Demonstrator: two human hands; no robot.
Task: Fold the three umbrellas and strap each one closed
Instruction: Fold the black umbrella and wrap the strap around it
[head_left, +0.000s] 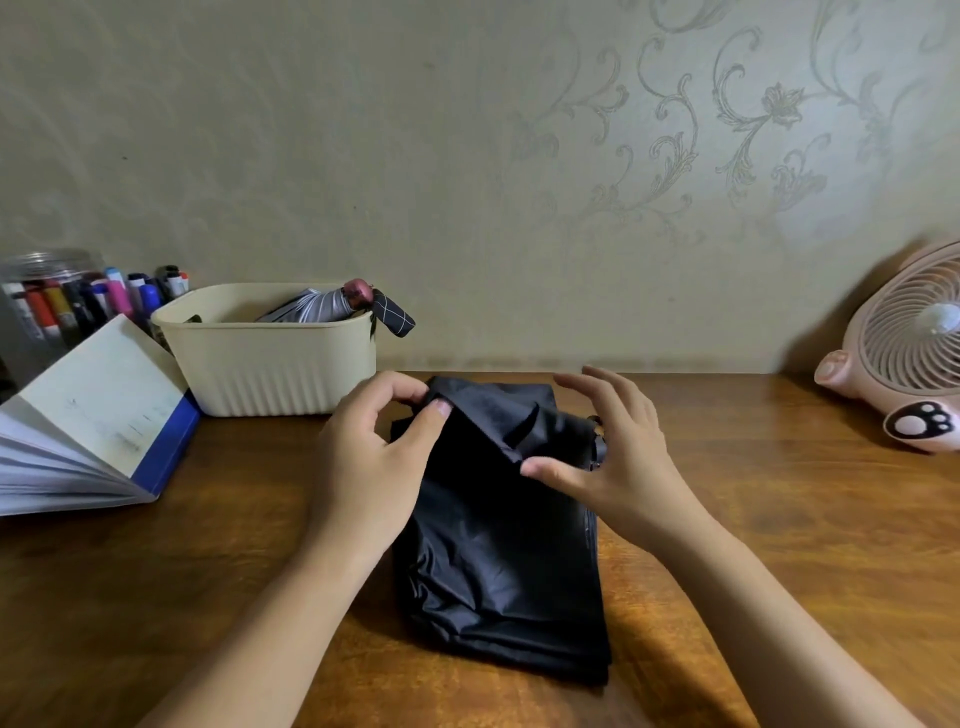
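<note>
A person's two hands work over a black umbrella (498, 561) that lies collapsed on a brown wooden surface (779, 519), its dark canopy loose and creased, running from the near edge of the view toward the wall. The left hand (369, 452) pinches a fold of the fabric at the umbrella's far left corner, thumb and curled fingers closed on the cloth. The right hand (618, 457) is spread and relaxed above the umbrella's far right side, its thumb touching the fabric and its fingers lifted clear, grasping nothing. A small dark part of the umbrella shows just beyond the right hand's palm; what it is cannot be told. Behind the left hand, against the wall, stands a cream ribbed basket (270, 364) holding two more umbrellas: a grey striped umbrella (311, 306) with a rounded reddish end, and a checked umbrella (395, 317) whose dark end hangs over the basket's right rim. Whether either one is strapped cannot be seen. To the left of the basket, an open book (88, 431) with a blue cover lies fanned on the surface, and a clear jar (47, 280) of coloured markers (117, 296) stands behind it. At the far right edge, well apart from the umbrella, sits a pink fan (914, 343) with a paw print on its base. Pale wallpaper (519, 156) with a scrolling floral pattern fills the background.
</note>
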